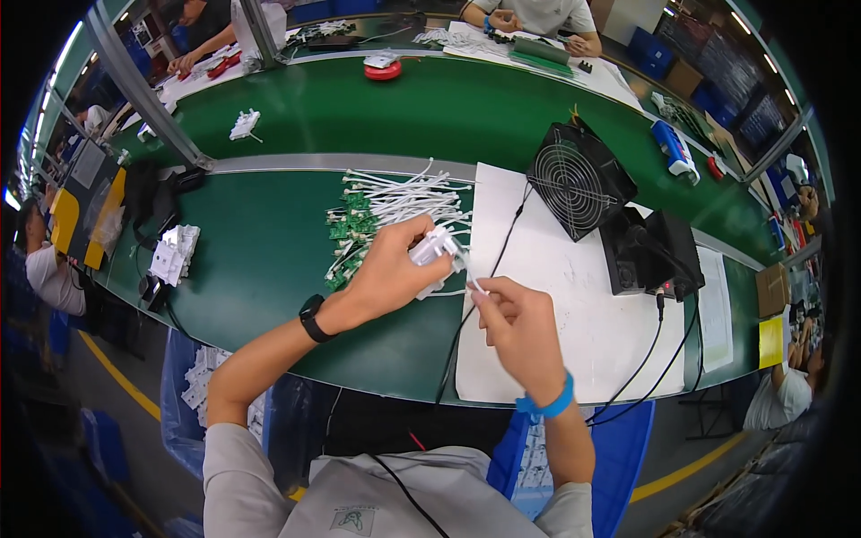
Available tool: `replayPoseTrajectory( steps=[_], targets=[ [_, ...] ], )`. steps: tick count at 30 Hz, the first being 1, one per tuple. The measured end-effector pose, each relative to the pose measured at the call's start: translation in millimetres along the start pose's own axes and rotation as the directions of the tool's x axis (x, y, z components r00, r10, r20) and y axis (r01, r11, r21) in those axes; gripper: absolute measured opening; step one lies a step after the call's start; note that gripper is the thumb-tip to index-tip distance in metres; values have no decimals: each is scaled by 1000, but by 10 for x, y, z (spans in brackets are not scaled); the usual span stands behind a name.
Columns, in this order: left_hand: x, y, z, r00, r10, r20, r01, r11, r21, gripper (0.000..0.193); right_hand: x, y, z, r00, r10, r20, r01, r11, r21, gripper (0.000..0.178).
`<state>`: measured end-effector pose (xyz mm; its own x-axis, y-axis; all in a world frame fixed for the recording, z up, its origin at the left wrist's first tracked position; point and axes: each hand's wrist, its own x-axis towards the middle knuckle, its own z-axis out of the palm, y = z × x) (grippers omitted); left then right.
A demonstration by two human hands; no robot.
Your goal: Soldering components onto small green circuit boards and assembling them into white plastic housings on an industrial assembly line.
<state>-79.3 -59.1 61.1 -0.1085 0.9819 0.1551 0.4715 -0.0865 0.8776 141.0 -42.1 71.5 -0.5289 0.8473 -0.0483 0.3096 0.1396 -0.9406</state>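
Observation:
Over the middle of the green bench, my left hand (381, 269) is closed around a small white plastic housing (438, 247). My right hand (520, 327) pinches a thin white cable (475, 284) just beside that housing, thumb and forefinger together. Whether the cable is joined to anything inside the housing is hidden by the fingers. Behind my left hand lies a pile of green circuit boards (352, 218) with white cables (408, 199) fanned out to the right. My left hand covers part of this pile.
To the right, a black fan (574, 175) and a black power box (655, 255) with trailing leads stand by a white sheet (560, 345). White housings (175, 254) are stacked at left. Bins of white parts sit below the bench edge. Beyond the green conveyor (430, 108), other people work.

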Motion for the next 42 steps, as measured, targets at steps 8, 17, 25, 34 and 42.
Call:
replayPoseTrajectory(
  steps=[8, 17, 25, 34, 42],
  targets=[
    [266, 106, 673, 995, -33, 89, 57, 958, -282, 24, -98, 209, 277, 891, -431, -145, 240, 717, -655, 50],
    [260, -29, 409, 980, -93, 177, 139, 953, -269, 23, -88, 634, -900, 750, 72, -657, 124, 961, 247, 20],
    [72, -18, 682, 960, -36, 277, 97, 973, -209, 23, 367, 1007, -1750, 619, 81, -782, -79, 996, 41, 48],
    [237, -40, 1051, 944, 143, 298, -92, 980, -177, 31, 326, 1000, -1767, 350, -274, -896, 150, 960, -235, 15],
    [542, -35, 1129, 871, 245, 425, -381, 884, 271, 42, 81, 938, -1306, 258, -364, -895, 343, 901, -267, 8]
  ],
)
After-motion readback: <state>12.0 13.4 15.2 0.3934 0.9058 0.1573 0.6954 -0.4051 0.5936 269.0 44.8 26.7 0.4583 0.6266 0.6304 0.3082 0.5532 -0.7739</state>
